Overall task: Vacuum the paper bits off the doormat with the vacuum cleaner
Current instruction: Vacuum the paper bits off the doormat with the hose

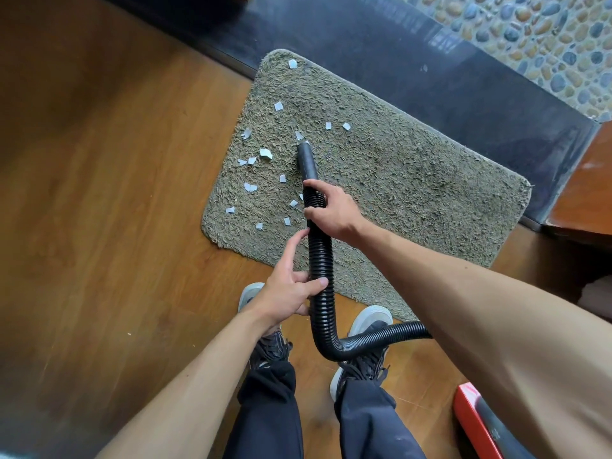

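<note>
A: Down on the doormat now: grey-green, shaggy, laid on the wooden floor with its far edge against a dark stone threshold.

B: Gripping the black ribbed hose with the right hand, fingers wrapped round it just behind the smooth nozzle.

A: And lower on the same hose, holding on with the left hand. Thumb across the ribs, index finger stretched straight up alongside it towards the right hand.

B: Pointing that nozzle away from the body, tip down at the pile near the middle of the mat, right beside a white scrap.

A: Plenty of paper bits to see. Scattered over the left half of the mat, mostly left of the nozzle. One up at the far corner, two just right of the tip.

B: Behind the hands, bending hard to the right above the two shoes and running off under the right forearm.

A: Standing at the near edge of the mat, toes close to the border.

B: Bottom right, a red-edged object, cut off by the frame. Beyond the threshold, a pebble floor.
</note>
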